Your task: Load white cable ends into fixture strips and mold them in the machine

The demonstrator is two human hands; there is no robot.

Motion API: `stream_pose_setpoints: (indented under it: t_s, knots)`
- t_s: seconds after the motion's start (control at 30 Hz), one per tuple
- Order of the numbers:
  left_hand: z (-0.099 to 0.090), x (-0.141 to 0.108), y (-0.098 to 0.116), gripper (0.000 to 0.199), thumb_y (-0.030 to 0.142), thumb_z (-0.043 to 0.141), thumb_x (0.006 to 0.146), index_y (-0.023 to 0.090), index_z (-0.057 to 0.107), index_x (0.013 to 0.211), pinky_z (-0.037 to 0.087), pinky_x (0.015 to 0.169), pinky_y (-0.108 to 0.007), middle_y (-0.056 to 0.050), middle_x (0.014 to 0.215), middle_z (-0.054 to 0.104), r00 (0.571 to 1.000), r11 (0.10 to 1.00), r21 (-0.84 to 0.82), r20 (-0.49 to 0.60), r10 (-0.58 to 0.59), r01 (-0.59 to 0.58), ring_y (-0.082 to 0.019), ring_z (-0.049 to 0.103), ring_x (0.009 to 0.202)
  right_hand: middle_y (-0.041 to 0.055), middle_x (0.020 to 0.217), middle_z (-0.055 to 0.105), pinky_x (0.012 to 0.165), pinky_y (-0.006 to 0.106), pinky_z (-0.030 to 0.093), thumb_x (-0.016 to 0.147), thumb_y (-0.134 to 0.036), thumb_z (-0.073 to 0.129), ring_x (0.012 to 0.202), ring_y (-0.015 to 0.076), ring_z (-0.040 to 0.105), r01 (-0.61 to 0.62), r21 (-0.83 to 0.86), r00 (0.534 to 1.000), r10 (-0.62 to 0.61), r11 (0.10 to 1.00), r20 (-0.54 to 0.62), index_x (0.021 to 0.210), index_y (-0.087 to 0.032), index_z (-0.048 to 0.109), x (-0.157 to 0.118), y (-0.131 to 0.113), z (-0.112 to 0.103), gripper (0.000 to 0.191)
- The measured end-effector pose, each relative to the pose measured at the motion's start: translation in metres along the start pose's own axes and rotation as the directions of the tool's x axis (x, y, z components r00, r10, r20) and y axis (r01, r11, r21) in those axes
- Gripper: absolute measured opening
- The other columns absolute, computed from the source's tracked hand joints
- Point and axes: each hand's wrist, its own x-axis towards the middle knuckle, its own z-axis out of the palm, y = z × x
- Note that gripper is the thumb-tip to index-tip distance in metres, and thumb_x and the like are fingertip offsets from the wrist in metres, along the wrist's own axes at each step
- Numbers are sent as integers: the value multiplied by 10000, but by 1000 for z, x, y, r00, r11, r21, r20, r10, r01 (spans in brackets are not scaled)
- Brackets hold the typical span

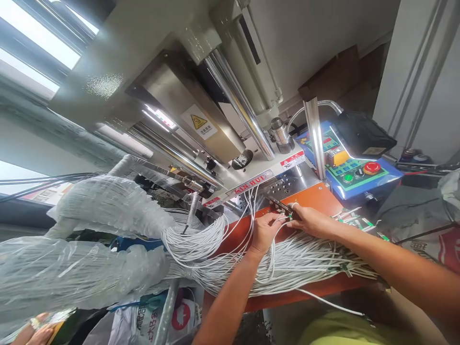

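Note:
My left hand (266, 232) is closed in a pinch on the end of a white cable (276, 235). A small green-and-metal connector (290, 217) shows between my two hands. My right hand (309, 221) curls its fingers around the near end of a narrow dark metal fixture (281, 206), its thumb along the top. The fixture lies tilted at the edge of the orange worktop (312, 197), in front of the press. Below my hands spreads a thick bundle of white cables (302, 256), several with green-ended connectors (367, 222) at the right.
The press (260, 184) rises ahead, with steel columns (239, 103). A blue control box (364, 173) carries a red stop button (372, 167). Plastic-wrapped cable coils (104, 206) hang at the left. Another person's hand (40, 333) shows at the lower left.

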Motion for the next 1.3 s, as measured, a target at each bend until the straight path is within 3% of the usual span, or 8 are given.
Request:
stream_pose_setpoints:
  t_s: [0.53,0.67,0.77,0.87,0.97,1.13,1.2,1.3]
  knots:
    - [-2,8,11,138,272,745,718,182,745,824,516,747,-279,-46,850,741,996,986,-141,4,-88,88,-175,674,775,36,852,628,636,269,382,861,-430,546,758,196,591,-16,-93,1000,14,996,-24,885,-244,354,3,2,4,269]
    - [-11,14,25,188,296,755,710,165,712,837,500,799,-272,-44,846,714,990,921,-365,21,-139,137,-153,655,799,31,848,630,642,270,388,854,-410,556,756,194,589,-10,-70,1000,9,997,-23,895,-244,374,2,0,4,250]
    - [-13,20,32,322,360,748,726,144,681,954,491,678,-230,-30,754,679,971,807,-552,22,-240,212,-102,608,647,43,880,638,660,275,395,850,-386,557,779,197,592,-10,-43,1000,9,999,-20,906,-240,381,2,-3,3,235]
    - [-13,25,32,433,406,743,732,154,660,1074,333,451,-147,12,692,617,952,752,-601,49,-303,270,-26,440,471,39,877,636,663,277,398,852,-378,549,769,194,586,0,-37,1000,-1,999,-19,919,-239,385,2,-4,2,225]
    - [-13,29,29,421,430,741,730,154,684,1044,197,381,-147,14,691,616,954,777,-572,33,-297,262,-1,332,418,36,872,635,658,277,397,851,-377,546,761,192,583,5,-47,1000,-6,999,-15,916,-239,385,2,-4,2,222]
    - [-17,33,21,281,363,718,768,149,726,949,492,618,-223,-36,676,708,983,935,-324,-63,-170,140,-101,610,577,39,880,643,661,278,399,851,-393,543,776,196,593,-7,-43,1000,7,999,-10,904,-240,392,-1,-7,0,222]
    - [-20,30,17,201,335,679,804,158,731,883,526,738,-267,-42,701,725,990,978,-197,-99,-96,75,-141,671,679,45,895,645,670,282,402,852,-395,540,789,199,593,-9,-39,1000,8,999,-6,913,-238,395,-2,-8,-1,222]
    - [-25,22,12,147,303,642,830,180,724,831,531,683,-251,-26,770,735,994,998,-57,-109,-33,26,-137,673,670,46,882,637,668,290,399,854,-412,534,778,200,581,-13,-45,1000,13,999,-2,912,-236,394,-1,-9,-2,232]
